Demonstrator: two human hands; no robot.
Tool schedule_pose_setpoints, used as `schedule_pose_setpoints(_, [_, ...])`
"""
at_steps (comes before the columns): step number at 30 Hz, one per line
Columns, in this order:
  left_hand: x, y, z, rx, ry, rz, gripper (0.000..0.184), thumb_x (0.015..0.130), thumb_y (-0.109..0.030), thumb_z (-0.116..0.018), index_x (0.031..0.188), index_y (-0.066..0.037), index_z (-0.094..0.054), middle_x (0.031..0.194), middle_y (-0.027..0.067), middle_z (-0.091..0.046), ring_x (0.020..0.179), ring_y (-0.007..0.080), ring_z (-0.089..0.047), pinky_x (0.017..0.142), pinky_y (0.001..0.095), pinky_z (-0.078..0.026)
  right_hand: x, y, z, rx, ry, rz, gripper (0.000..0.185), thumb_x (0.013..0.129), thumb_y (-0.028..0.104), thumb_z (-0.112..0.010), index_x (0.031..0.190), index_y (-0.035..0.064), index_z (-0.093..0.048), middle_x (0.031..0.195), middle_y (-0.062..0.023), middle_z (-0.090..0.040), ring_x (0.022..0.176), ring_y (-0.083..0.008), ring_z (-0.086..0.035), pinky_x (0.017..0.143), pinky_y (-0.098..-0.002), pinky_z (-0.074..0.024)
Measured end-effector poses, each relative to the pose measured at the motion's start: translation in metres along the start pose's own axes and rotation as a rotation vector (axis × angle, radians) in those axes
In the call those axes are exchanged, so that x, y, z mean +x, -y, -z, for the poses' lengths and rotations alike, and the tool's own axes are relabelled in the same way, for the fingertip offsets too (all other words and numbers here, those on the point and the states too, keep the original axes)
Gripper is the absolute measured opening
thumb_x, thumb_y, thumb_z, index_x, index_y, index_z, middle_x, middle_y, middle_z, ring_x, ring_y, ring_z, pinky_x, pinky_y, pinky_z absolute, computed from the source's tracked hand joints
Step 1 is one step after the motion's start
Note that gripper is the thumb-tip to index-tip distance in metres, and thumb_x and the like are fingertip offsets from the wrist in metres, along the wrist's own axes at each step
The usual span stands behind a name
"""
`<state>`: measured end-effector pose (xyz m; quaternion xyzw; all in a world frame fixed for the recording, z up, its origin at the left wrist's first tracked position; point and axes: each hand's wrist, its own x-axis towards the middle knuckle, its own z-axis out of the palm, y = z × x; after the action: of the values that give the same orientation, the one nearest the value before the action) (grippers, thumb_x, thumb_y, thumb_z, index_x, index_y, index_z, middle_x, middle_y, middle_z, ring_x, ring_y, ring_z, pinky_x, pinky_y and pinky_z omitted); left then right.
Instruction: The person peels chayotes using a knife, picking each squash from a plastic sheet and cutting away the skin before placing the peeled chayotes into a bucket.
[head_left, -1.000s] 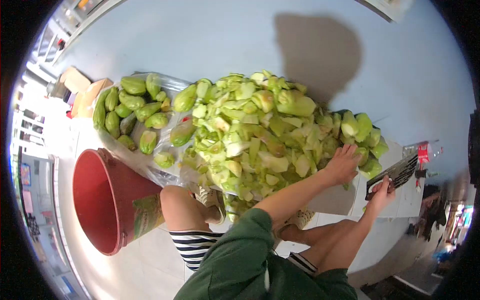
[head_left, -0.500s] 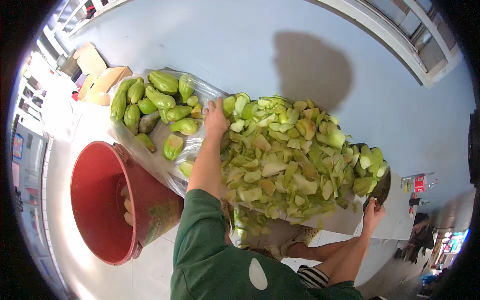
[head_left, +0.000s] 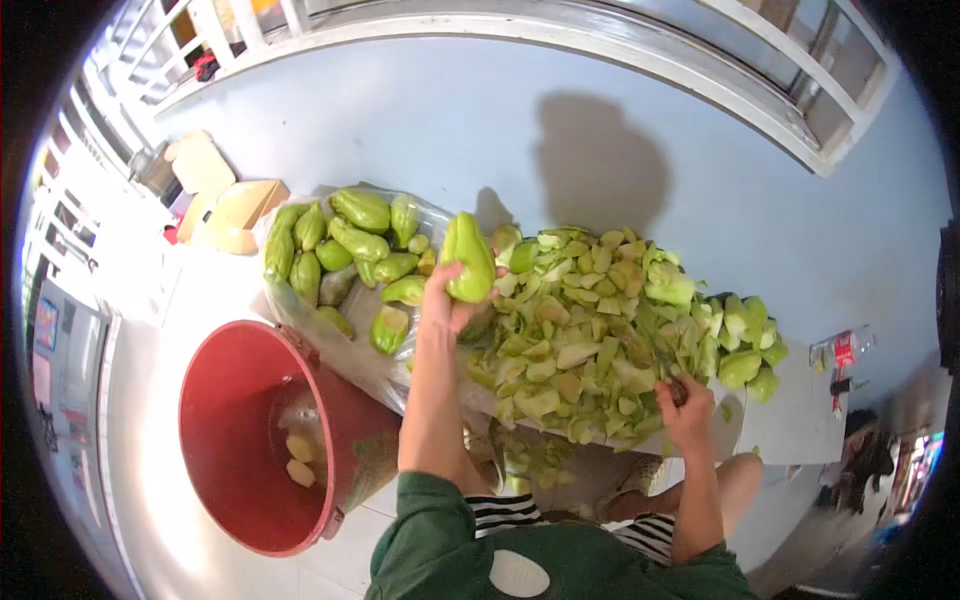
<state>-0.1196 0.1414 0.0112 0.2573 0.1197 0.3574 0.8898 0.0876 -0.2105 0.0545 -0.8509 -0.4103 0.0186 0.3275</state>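
My left hand (head_left: 447, 308) is closed around a green, pear-shaped chayote (head_left: 467, 257), held up above the near edge of the pile. Closed as well, my right hand (head_left: 690, 422) grips the dark handle of a knife (head_left: 680, 390); its blade is hard to make out against the peelings. Between and beyond both hands spreads a broad heap of green peelings (head_left: 575, 355). To the left, several whole chayotes (head_left: 360, 240) lie on a clear plastic sheet (head_left: 370, 375). More green pieces (head_left: 740, 368) sit at the heap's right end.
A large red bucket (head_left: 345, 440) stands on the floor at left, with a few pale peeled pieces (head_left: 300, 472) inside. Behind it is an open cardboard box (head_left: 245, 212). A plastic bottle (head_left: 843, 348) lies at the right. Peelings also lie on the floor near my feet.
My left hand has picked up a chayote and raised it above the pile. My right hand has moved left with the knife, from the right end to the heap's near side.
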Motion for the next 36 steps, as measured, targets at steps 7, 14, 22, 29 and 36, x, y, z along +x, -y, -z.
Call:
schedule_pose_setpoints(7, [-0.05, 0.04, -0.041, 0.74, 0.048, -0.437, 0.069, 0.068, -0.009, -0.075, 0.13, 0.005, -0.05, 0.116, 0.0112, -0.061, 0.103, 0.0209, -0.061, 0.092, 0.0337, -0.049, 0.036, 0.12, -0.002, -0.123, 0.083, 0.506, 0.025, 0.063, 0.021, -0.072, 0.082, 0.0105, -0.059, 0.068, -0.0072, -0.061, 0.064, -0.0279, -0.064, 0.057, -0.042, -0.051])
schedule_pose_setpoints(14, [-0.071, 0.047, -0.059, 1.046, 0.152, -0.671, 0.071, 0.077, -0.031, -0.074, 0.132, 0.004, -0.047, 0.125, 0.0139, -0.053, 0.114, 0.0237, -0.051, 0.102, 0.0378, -0.039, 0.041, 0.158, -0.019, -0.187, 0.006, 0.716, 0.016, 0.061, 0.012, -0.066, 0.071, 0.0113, -0.053, 0.064, -0.0027, -0.056, 0.059, -0.0237, -0.061, 0.051, -0.036, -0.0483])
schedule_pose_setpoints(22, [-0.075, 0.047, -0.055, 0.885, 0.056, -0.469, 0.067, 0.064, -0.003, -0.07, 0.128, 0.004, -0.052, 0.119, 0.0118, -0.057, 0.105, 0.0198, -0.058, 0.093, 0.0343, -0.047, 0.082, 0.094, -0.023, -0.445, 0.291, 0.174, 0.015, 0.081, 0.02, -0.063, 0.085, 0.006, -0.066, 0.071, -0.016, -0.066, 0.065, -0.033, -0.066, 0.061, -0.0434, -0.0556])
schedule_pose_setpoints(29, [-0.057, 0.058, -0.041, 0.043, -0.09, -0.118, 0.056, 0.089, -0.029, -0.057, 0.135, 0.0, -0.044, 0.125, 0.0128, -0.055, 0.111, 0.0253, -0.056, 0.097, 0.0411, -0.047, 0.056, 0.048, -0.007, -0.379, 0.248, -0.019, 0.024, 0.085, 0.025, -0.063, 0.092, 0.0026, -0.067, 0.076, -0.0185, -0.068, 0.07, -0.0359, -0.067, 0.067, -0.046, -0.0558])
schedule_pose_setpoints(36, [-0.064, 0.075, -0.023, 0.058, -0.134, 0.157, 0.055, 0.083, -0.027, -0.065, 0.132, -0.008, -0.046, 0.115, 0.0146, -0.058, 0.101, 0.0307, -0.059, 0.088, 0.0462, -0.051, 0.04, 0.071, -0.01, -0.276, 0.249, -0.003, 0.023, 0.083, 0.029, -0.065, 0.091, 0.0077, -0.067, 0.074, -0.0159, -0.067, 0.07, -0.0361, -0.066, 0.066, -0.0469, -0.0548])
